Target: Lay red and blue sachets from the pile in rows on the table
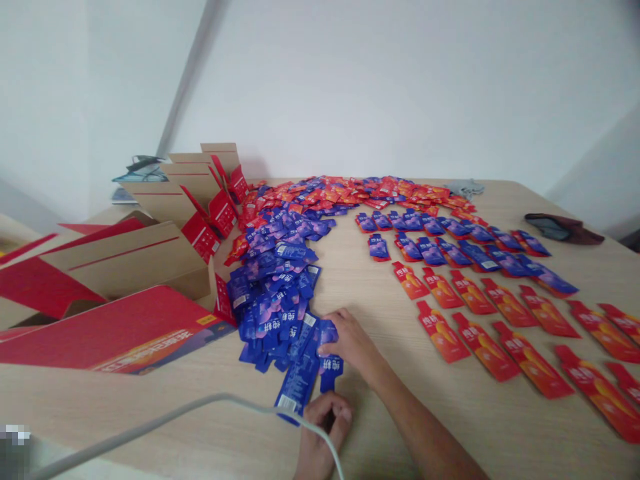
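My right hand point(349, 339) is closed on a blue pouch point(330, 365), its thumb lying across the front and its fingers by the upper edge. The narrow neck of that pouch points down toward my left hand point(327, 421). My left hand is curled with the fingers bent in; whatever is inside, if anything, is hidden. Just left of both hands, another blue pouch point(296, 385) lies with its printed back up. It is at the near end of a long heap of blue pouches point(280, 293).
Red cartons point(150, 320) with raised flaps stand on the left. Mixed red and blue pouches point(345, 193) pile up at the back. Rows of blue pouches point(430, 250) and red pouches point(485, 343) lie right. A pale cable point(220, 398) crosses in front; a dark cloth point(565, 229) lies far right.
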Tool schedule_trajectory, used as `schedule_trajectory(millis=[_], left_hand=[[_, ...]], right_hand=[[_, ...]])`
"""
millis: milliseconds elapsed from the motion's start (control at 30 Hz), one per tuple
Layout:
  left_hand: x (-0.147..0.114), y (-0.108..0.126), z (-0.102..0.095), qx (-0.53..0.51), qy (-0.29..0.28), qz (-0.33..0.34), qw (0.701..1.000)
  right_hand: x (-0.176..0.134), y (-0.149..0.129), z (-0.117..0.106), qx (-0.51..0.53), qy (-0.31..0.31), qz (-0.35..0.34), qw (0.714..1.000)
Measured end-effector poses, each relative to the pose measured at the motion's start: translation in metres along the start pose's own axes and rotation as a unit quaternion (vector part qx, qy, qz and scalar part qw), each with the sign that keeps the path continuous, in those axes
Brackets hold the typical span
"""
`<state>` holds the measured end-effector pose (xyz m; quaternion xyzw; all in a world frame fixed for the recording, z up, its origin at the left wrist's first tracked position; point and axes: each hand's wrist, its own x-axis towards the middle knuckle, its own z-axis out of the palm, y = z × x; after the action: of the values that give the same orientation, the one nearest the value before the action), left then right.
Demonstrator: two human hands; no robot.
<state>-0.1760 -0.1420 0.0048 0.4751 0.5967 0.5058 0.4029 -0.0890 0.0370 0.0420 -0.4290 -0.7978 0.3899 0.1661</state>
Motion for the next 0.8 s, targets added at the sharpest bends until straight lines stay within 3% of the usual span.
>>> schedule_trajectory(millis=[267,400,533,667,800], left_hand=[[0.002,-0.026,-0.001,0.022,0.000,0.028,0.999],[0.002,-0.020,-0.001,0.012,0.001,0.020,1.000],[0.001,-0.009,-0.002,0.022,0.001,0.009,1.000],[0.002,-0.007,-0.003,0.016,-0.001,0.006,1.000],[0.002,-0.008,-0.004,0.001,-0.002,-0.005,1.000]], right_hand=[[-0.003,-0.010,-0.014,0.019,0.022,0.009,1.000],[-0.002,-0.015,-0.024,0.020,0.030,0.024,0.999],[-0.005,-0.017,-0.031,0.048,0.078,0.033,0.995],[-0.010,-0.012,-0.041,0.104,0.147,0.037,0.983],[-0.023,0.002,-0.063,0.232,0.173,0.083,0.954]])
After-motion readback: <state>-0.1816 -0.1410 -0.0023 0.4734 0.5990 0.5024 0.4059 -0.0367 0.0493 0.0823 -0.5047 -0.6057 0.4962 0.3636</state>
